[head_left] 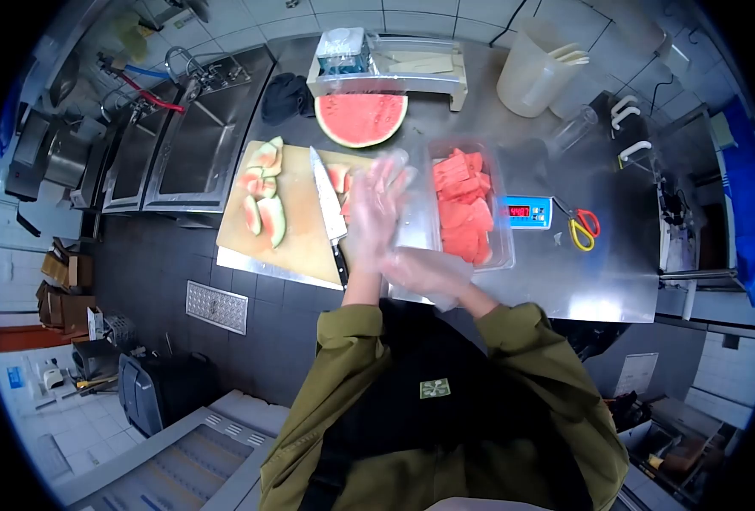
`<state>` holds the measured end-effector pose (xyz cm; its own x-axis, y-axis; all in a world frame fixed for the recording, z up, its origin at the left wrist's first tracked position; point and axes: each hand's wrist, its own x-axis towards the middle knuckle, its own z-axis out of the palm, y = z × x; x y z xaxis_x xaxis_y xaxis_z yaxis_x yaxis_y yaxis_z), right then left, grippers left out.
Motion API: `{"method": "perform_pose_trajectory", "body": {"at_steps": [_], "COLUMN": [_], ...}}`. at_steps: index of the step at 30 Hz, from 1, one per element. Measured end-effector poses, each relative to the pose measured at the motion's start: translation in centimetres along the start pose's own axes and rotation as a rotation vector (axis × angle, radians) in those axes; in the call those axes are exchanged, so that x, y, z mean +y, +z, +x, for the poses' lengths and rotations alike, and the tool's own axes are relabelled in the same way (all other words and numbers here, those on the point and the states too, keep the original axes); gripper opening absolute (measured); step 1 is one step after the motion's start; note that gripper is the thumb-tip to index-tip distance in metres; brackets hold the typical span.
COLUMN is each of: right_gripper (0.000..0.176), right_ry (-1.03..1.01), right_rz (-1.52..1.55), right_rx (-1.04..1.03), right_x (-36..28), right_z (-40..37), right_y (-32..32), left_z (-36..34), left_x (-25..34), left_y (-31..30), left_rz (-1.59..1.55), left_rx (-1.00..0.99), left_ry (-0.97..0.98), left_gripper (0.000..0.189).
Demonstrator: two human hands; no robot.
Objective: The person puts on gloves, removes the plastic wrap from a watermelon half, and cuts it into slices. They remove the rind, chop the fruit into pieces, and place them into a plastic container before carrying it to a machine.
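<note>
My left hand (376, 209) is raised over the cutting board's right edge in a clear plastic glove, fingers stretched upward and blurred. Across its wrist lies my right hand (424, 271), also gloved, its fingers closed at the left glove's cuff. A knife (326, 200) with a black handle rests on the board (305, 234), left of my hands. Cut rind pieces (267, 200) lie on the board's left side. Small red melon pieces (337, 177) are partly hidden behind my left hand. To the right, a clear plastic container (504, 247) holds watermelon chunks (463, 204).
A large cut watermelon piece (361, 117) sits behind the board. Beside the container are a blue digital scale (528, 213) and scissors (582, 230) with red and yellow handles. A whitish bucket (527, 81) stands at the back. Sinks (194, 157) are at the left.
</note>
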<state>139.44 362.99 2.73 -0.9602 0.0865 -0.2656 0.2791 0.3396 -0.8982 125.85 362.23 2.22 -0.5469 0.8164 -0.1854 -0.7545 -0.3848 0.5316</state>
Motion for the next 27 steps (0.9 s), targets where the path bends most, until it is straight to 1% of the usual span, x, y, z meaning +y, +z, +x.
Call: {"method": "perform_pose_trajectory", "body": {"at_steps": [1, 2, 3, 5, 6, 7, 9, 10, 13, 14, 15, 16, 17, 18, 19, 20, 21, 22, 23, 24, 25, 26, 27], "right_gripper": [0.031, 0.030, 0.030, 0.030, 0.029, 0.029, 0.034, 0.045, 0.049, 0.049, 0.047, 0.045, 0.043, 0.034, 0.033, 0.032, 0.031, 0.031, 0.031, 0.032, 0.033, 0.033, 0.033], "right_ry": [0.050, 0.090, 0.047, -0.039, -0.043, 0.036, 0.198, -0.010, 0.022, 0.010, -0.026, -0.054, -0.076, 0.067, -0.035, -0.031, -0.002, 0.129, 0.219, 0.308, 0.393, 0.425, 0.449], "right_rz": [0.049, 0.066, 0.214, 0.512, 0.712, 0.916, 1.326, 1.444, 1.296, 1.409, 1.227, 1.042, 0.854, 0.922, 0.664, 0.505, 0.338, 0.278, 0.217, 0.157, 0.094, 0.040, -0.017], "right_rx": [-0.138, -0.219, -0.033, 0.333, 0.353, 0.483, 0.774, 0.739, 0.745, 0.741, 0.717, 0.686, 0.645, 0.642, 0.797, 0.946, 1.097, 1.255, 1.213, 1.165, 1.113, 1.118, 1.119], "right_x": [1.1, 1.3, 1.4, 2.0, 2.6, 3.1, -0.5, 3.3, 0.3, 0.9, 2.2, 3.7, 4.9, 3.1, 4.2, 4.3, 3.9, 3.3, 6.1, 10.9, 14.0, 14.6, 14.9], "right_z": [0.7, 1.2, 1.4, 0.9, 2.0, 2.5, 2.8, 4.1, 3.6, 4.2, 3.8, 2.8, 1.5, -0.8, -2.8, -4.9, -6.9, -8.6, -9.6, -10.0, -10.0, -9.7, -9.1], "right_y": [0.6, 1.0, 0.9, 0.8, -0.1, -0.2, -1.3, -0.7, -1.8, -1.6, -1.7, -2.0, -2.6, -4.2, -4.8, -5.5, -6.2, -7.2, -7.9, -8.3, -8.7, -8.9, -8.8], "left_z": [-0.2, -0.7, -0.9, -2.8, -4.1, -5.2, -7.1, -8.0, -9.5, -8.8, -8.2, -8.6, -8.4, -8.2, -7.8, -6.6, -6.4, -4.5, -2.4, -1.4, -0.4, 0.7, 1.4], "left_x": [-0.1, 0.5, 1.0, 2.2, 2.3, 2.2, 1.7, 0.8, 0.3, 0.3, 0.1, -1.1, -1.7, -2.2, -2.7, -2.7, -3.0, -3.1, -3.3, -3.8, -4.5, -5.2, -6.1], "left_y": [-1.0, -0.5, 0.1, 0.0, -0.4, -0.9, -1.5, -1.1, 1.1, 0.3, -0.4, -0.8, -0.4, 0.1, 0.7, 1.4, 1.5, 1.8, 2.3, 2.3, 2.0, 1.6, 0.6], "left_rz": [0.315, 0.628, 0.936, 1.019, 1.062, 1.155, 1.344, 1.634, 1.929, 1.834, 1.736, 1.494, 1.449, 1.398, 1.342, 1.305, 1.261, 1.279, 1.281, 1.426, 1.560, 1.684, 1.653], "left_rx": [0.099, 0.195, 0.289, 0.289, 0.290, 0.216, 0.034, -0.090, -0.387, -0.456, -0.520, -0.513, -0.671, -0.824, -0.973, -1.061, -0.907, -0.694, -0.477, -0.317, -0.143, 0.046, -0.020], "left_ry": [-0.017, -0.032, -0.041, 0.197, 0.308, 0.306, 0.292, 0.420, 0.188, 0.092, -0.002, -0.093, -0.092, -0.088, -0.076, -0.243, -0.052, -0.181, -0.308, -0.283, -0.257, -0.229, -0.188], "left_gripper": [0.045, 0.041, 0.041, 0.039, 0.040, 0.038, 0.036, 0.034, 0.030, 0.027, 0.025, 0.023, 0.022, 0.021, 0.020, 0.021, 0.023, 0.029, 0.036, 0.039, 0.042, 0.045, 0.047]}}
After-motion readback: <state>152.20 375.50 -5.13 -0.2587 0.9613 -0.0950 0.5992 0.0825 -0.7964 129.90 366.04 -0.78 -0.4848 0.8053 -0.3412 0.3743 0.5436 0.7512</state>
